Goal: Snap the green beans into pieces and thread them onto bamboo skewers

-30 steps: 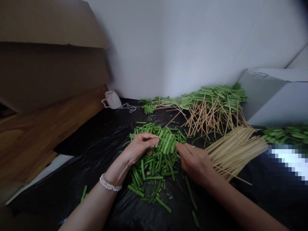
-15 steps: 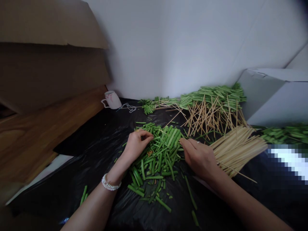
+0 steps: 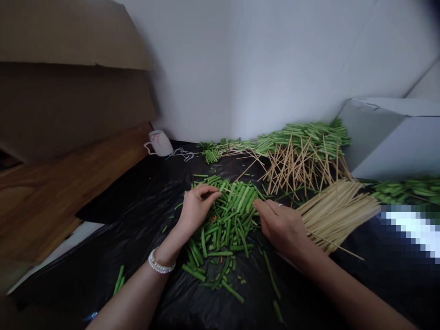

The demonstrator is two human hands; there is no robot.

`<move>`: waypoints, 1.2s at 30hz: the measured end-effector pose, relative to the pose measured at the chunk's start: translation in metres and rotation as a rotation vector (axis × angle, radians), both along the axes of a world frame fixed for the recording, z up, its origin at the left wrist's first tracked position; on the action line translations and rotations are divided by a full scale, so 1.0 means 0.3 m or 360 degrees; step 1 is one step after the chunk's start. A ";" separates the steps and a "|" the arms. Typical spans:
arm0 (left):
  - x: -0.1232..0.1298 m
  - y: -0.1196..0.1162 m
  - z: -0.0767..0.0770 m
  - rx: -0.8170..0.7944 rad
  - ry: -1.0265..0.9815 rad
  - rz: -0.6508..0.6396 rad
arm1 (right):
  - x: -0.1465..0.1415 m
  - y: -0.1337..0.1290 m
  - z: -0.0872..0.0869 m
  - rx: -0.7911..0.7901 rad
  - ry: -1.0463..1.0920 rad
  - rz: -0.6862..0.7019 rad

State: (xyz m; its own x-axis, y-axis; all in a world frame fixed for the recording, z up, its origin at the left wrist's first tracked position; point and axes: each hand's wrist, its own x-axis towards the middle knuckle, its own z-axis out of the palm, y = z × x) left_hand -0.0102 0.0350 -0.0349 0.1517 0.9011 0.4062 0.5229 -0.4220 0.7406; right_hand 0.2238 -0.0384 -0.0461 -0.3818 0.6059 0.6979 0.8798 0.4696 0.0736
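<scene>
A row of cut green stems (image 3: 242, 196) lies side by side between my hands, over a loose heap of cut stems (image 3: 220, 233). A thin pale skewer (image 3: 226, 189) sticks out from the row's left side. My left hand (image 3: 196, 207), with a beaded bracelet at the wrist, pinches at this skewer's end. At the right end of the row, the fingers of my right hand (image 3: 282, 225) are pressed together; what they hold is hidden.
Bare skewers (image 3: 340, 213) lie in a pile at the right. Behind them are skewered green stems (image 3: 305, 137). A white mug (image 3: 161, 143) stands at the back left. Black plastic (image 3: 134, 229) covers the surface. Cardboard (image 3: 75, 91) rises at the left, a white box (image 3: 395, 142) at the right.
My left fingertips have moved slightly up and right, to the skewer's end. My right hand has shifted a little to the left.
</scene>
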 end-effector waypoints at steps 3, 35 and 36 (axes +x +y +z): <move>0.004 0.000 0.002 -0.0366 -0.0452 -0.0045 | -0.002 -0.002 0.002 0.0010 0.0007 0.0013; 0.017 -0.014 0.016 -0.0948 -0.1144 -0.0265 | -0.015 -0.010 0.008 -0.0026 -0.0001 0.0036; 0.017 -0.013 0.013 -0.0927 -0.1113 -0.0262 | -0.015 -0.011 0.007 -0.0031 0.0000 0.0036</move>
